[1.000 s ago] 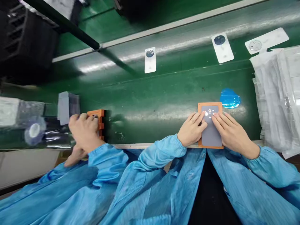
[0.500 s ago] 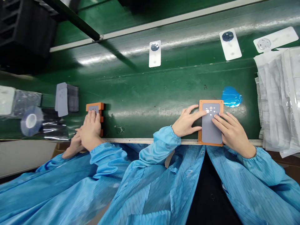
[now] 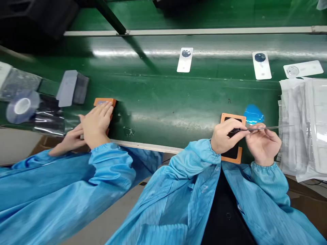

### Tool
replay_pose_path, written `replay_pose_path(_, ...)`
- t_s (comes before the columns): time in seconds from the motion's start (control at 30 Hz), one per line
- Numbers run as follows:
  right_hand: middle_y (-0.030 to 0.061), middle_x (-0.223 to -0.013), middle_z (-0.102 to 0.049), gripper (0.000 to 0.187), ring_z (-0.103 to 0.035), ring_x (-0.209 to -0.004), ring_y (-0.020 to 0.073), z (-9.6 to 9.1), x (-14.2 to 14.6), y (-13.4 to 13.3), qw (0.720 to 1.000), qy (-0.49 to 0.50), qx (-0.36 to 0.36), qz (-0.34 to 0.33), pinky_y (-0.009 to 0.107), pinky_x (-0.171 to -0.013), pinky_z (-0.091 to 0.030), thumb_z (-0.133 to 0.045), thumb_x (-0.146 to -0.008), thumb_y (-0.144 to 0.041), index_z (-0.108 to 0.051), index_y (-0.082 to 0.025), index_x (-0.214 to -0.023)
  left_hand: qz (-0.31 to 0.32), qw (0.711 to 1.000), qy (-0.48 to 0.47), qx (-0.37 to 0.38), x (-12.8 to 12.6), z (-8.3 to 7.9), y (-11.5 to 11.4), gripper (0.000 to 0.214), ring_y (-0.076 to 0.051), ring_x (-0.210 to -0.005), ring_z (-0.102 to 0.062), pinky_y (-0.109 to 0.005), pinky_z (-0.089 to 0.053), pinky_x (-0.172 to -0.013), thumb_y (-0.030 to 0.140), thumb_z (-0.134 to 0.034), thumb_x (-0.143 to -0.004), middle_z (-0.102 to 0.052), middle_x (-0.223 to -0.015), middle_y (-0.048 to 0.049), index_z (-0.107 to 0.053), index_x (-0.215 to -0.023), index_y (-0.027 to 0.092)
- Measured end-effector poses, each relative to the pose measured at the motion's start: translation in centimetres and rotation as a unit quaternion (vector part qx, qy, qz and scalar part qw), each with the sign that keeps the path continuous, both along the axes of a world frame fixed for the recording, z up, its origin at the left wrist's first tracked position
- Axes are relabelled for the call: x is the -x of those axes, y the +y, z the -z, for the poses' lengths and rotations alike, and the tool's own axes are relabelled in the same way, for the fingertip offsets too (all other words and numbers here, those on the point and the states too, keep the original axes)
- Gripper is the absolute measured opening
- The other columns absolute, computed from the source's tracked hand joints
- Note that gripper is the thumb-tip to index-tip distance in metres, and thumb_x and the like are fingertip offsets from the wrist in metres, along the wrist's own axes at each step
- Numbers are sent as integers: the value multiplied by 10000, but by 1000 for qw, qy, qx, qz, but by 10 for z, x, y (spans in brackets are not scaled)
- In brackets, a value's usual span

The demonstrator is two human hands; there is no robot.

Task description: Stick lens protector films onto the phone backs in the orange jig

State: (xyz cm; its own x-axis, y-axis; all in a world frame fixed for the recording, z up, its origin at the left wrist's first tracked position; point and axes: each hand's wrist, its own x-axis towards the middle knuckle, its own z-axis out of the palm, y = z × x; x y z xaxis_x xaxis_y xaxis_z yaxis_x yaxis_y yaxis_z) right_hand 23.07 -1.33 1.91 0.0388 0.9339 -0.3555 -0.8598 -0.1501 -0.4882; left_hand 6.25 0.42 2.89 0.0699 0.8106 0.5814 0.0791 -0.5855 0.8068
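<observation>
My left hand (image 3: 225,135) pinches one end of a thin grey phone back cover (image 3: 271,128), which is turned nearly edge-on to me. Under it my right hand (image 3: 263,143) is curled, its fingers and thumb gripping the cover's edges. Both hands are raised over an orange fixture (image 3: 240,157) with a black recess, which is partly hidden by my left hand. Beside the fixture's upper right corner lies a crumpled piece of blue film (image 3: 253,114).
On the left, a co-worker's hands (image 3: 98,124) press on another orange fixture (image 3: 106,101). Stacked grey covers (image 3: 67,88) and a tape roll (image 3: 22,106) lie beyond. White phone-shaped pieces (image 3: 185,63) lie along the back; bagged white packs (image 3: 298,129) stand at right.
The grey phone back cover has come up out of the orange fixture and turned edge-on between my hands. My fingers have gone from resting flat on it to gripping it. My view has shifted slightly.
</observation>
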Motion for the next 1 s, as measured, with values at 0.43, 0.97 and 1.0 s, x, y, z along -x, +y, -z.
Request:
replay_pose_path(0.43,-36,-783,-580,371,-641,-746,141,2,6,2,991,133,7,-24,295,-734,-642,-646,-633,-93,-414,-270,-863,-44,994,40,-96,-2,-5,-2,130,-133,-853,-731,-260,-596,-782,291,-674,-991,-754,-904,-34,-706,-918,188)
replay_pose_path(0.97,-13,-848,-657,145,-658,-857,192,6,1,6,946,-291,-137,-44,402,-881,-590,-765,-783,-319,-657,-280,-872,58,993,94,47,11,-3,12,253,-162,-829,-678,-292,-539,-813,380,-601,-1019,-711,-847,-44,-657,-874,180)
replay_pose_path(1.0,-17,-870,-679,189,-668,-865,182,5,4,11,931,-336,-144,-20,388,-897,-589,-817,-754,-279,-684,-267,-887,70,990,81,94,13,-2,18,298,-149,-765,-652,-278,-529,-762,433,-635,-995,-687,-799,-28,-643,-844,176)
